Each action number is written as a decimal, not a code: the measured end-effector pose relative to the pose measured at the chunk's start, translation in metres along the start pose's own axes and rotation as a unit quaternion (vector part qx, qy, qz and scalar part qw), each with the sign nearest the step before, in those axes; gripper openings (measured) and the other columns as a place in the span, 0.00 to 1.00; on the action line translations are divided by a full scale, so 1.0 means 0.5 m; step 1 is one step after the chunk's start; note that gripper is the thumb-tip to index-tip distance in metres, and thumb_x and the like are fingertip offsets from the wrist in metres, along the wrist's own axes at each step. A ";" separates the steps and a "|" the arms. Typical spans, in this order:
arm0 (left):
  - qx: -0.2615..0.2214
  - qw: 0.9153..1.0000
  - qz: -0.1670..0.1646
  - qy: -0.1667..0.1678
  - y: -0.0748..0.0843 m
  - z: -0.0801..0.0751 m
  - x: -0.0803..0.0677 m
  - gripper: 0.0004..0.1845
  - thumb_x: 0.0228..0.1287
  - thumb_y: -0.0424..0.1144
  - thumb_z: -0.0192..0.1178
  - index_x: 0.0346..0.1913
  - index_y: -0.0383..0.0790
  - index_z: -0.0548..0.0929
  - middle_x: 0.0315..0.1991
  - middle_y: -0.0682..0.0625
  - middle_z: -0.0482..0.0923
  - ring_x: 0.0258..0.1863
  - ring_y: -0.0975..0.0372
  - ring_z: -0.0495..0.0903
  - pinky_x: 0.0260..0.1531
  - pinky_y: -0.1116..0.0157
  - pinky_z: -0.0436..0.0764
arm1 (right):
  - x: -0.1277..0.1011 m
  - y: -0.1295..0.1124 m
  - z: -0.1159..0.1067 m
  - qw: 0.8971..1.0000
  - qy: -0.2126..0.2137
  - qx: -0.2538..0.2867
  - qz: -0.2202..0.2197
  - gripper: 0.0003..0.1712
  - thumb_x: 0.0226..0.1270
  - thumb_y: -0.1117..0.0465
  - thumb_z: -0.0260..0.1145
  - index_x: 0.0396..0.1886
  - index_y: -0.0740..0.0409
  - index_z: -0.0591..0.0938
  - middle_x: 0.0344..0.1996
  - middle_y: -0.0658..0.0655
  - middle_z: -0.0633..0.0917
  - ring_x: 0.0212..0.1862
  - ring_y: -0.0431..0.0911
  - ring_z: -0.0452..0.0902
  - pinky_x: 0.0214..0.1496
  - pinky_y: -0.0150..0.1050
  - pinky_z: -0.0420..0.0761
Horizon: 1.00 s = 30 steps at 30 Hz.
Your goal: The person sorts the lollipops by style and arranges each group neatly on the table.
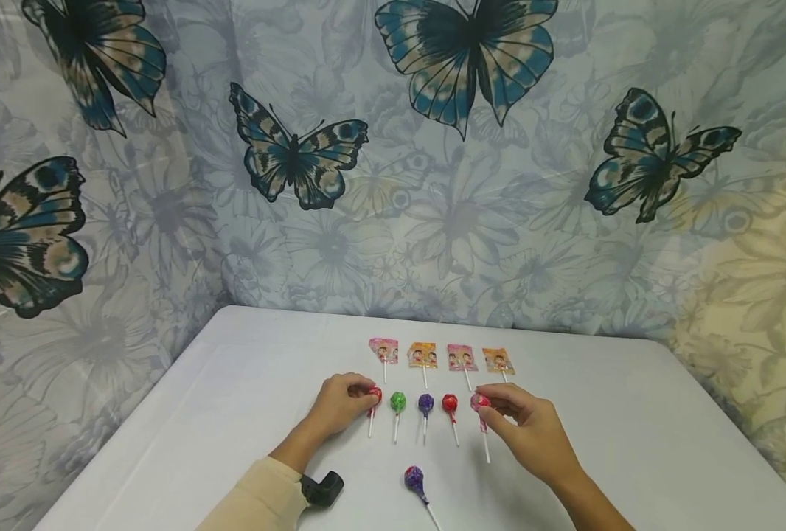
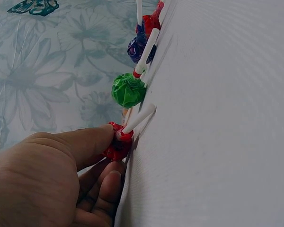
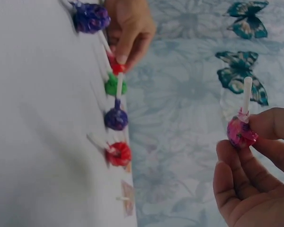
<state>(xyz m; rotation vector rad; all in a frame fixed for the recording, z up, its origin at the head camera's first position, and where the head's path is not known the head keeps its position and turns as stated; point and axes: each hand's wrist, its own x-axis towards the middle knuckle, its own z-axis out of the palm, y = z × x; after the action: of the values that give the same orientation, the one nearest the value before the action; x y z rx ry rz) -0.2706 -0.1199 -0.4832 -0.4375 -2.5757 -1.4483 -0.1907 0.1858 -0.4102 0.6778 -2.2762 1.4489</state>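
Note:
On the white table (image 1: 247,398) lies a row of round lollipops. My left hand (image 1: 341,403) pinches the red lollipop (image 1: 374,395) (image 2: 117,144) at the row's left end, on the table. Beside it lie a green lollipop (image 1: 398,402) (image 2: 128,90), a purple lollipop (image 1: 425,403) (image 3: 116,118) and another red lollipop (image 1: 450,403) (image 3: 119,153). My right hand (image 1: 526,431) pinches a pink lollipop (image 1: 480,403) (image 3: 241,133) at the right end, lifted off the table in the right wrist view. A second purple lollipop (image 1: 414,479) (image 3: 91,17) lies alone nearer me.
Several flat wrapped lollipops (image 1: 383,350) lie in a row behind the round ones. A black wrist strap (image 1: 323,488) shows at my left sleeve. A butterfly-print curtain (image 1: 433,184) hangs behind the table. Table edges run at left and right.

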 end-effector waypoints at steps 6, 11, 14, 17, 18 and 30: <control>-0.001 1.000 -0.003 -0.001 0.003 -0.001 0.003 0.09 0.54 0.34 0.72 0.38 0.36 0.87 0.27 0.56 0.78 0.26 0.65 0.74 0.26 0.69 0.74 | 0.018 0.018 -0.011 0.999 0.011 -0.031 0.034 0.12 0.61 0.71 0.68 0.45 0.62 0.84 0.36 0.49 0.86 0.38 0.43 0.83 0.42 0.31 0.79; -0.005 1.000 -0.004 -0.003 0.002 -0.001 0.002 0.09 0.54 0.34 0.72 0.39 0.35 0.87 0.27 0.55 0.78 0.27 0.64 0.74 0.27 0.69 0.74 | 0.029 0.035 -0.011 0.997 0.018 -0.044 0.063 0.13 0.61 0.70 0.69 0.46 0.64 0.84 0.36 0.51 0.86 0.39 0.43 0.83 0.42 0.31 0.79; -0.008 1.000 -0.004 -0.003 0.002 0.000 0.001 0.09 0.54 0.34 0.72 0.38 0.35 0.87 0.27 0.55 0.78 0.26 0.65 0.74 0.26 0.69 0.74 | 0.032 0.043 -0.010 0.996 0.020 -0.031 0.084 0.13 0.62 0.69 0.69 0.47 0.65 0.84 0.36 0.54 0.87 0.39 0.44 0.83 0.41 0.31 0.79; -0.010 1.000 -0.004 -0.004 0.001 0.003 0.000 0.09 0.54 0.34 0.72 0.38 0.36 0.87 0.27 0.55 0.78 0.26 0.65 0.74 0.26 0.69 0.74 | 0.033 0.054 -0.009 0.995 0.021 -0.009 0.095 0.13 0.62 0.69 0.68 0.47 0.66 0.84 0.36 0.56 0.86 0.38 0.45 0.82 0.40 0.31 0.79; -0.010 1.000 -0.005 -0.005 0.000 0.004 0.000 0.09 0.54 0.34 0.72 0.38 0.36 0.87 0.26 0.56 0.78 0.26 0.65 0.74 0.26 0.69 0.74 | 0.032 0.060 -0.009 0.995 0.021 -0.002 0.098 0.13 0.62 0.70 0.68 0.47 0.66 0.84 0.37 0.57 0.86 0.38 0.45 0.82 0.40 0.31 0.79; -0.001 1.000 0.003 -0.001 -0.001 0.002 0.000 0.08 0.54 0.34 0.72 0.38 0.37 0.87 0.26 0.57 0.77 0.26 0.64 0.73 0.26 0.68 0.74 | 0.030 0.123 0.018 0.988 0.022 0.013 0.150 0.14 0.59 0.74 0.68 0.46 0.69 0.83 0.35 0.58 0.86 0.37 0.44 0.83 0.38 0.32 0.79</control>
<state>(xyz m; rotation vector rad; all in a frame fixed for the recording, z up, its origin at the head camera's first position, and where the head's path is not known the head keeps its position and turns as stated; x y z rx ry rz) -0.2709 -0.1193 -0.4839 -0.4468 -2.5728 -1.4485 -0.2384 0.1969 -0.4513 0.3156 -2.4072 1.6079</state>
